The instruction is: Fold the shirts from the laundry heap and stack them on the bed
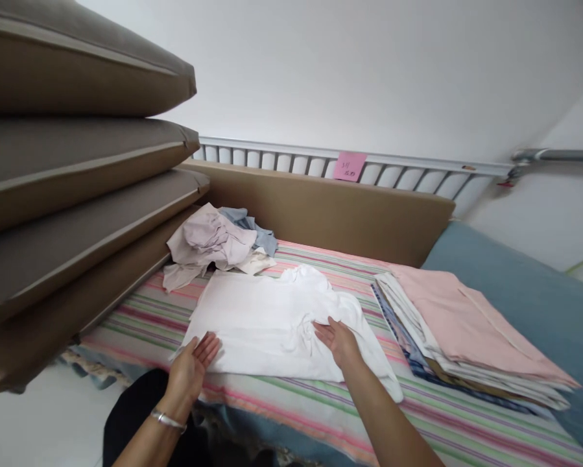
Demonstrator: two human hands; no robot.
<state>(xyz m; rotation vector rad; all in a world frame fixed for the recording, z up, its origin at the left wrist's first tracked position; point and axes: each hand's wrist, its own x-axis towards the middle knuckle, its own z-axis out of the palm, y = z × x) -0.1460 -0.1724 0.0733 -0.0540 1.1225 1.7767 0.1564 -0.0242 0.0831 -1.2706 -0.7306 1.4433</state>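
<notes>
A white garment, its exact kind hard to make out [252,318], lies spread on the striped cloth [150,311], smooth at the left and wrinkled toward the right. My left hand [190,370], a silver bracelet on its wrist, is at the garment's near left corner, palm turned inward and fingers stretched out. Over the rumpled part on the right is my right hand [338,340], fingers extended, near or touching the fabric. Neither hand grips anything.
Crumpled pale pink and grey-blue clothes [213,237] are heaped at the back left. Folded clothes, a pink piece [461,311] uppermost, are stacked at the right. Thick brown cushions [87,155] tower at the left. A brown panel [320,207] stands before a radiator bearing a pink note [349,166].
</notes>
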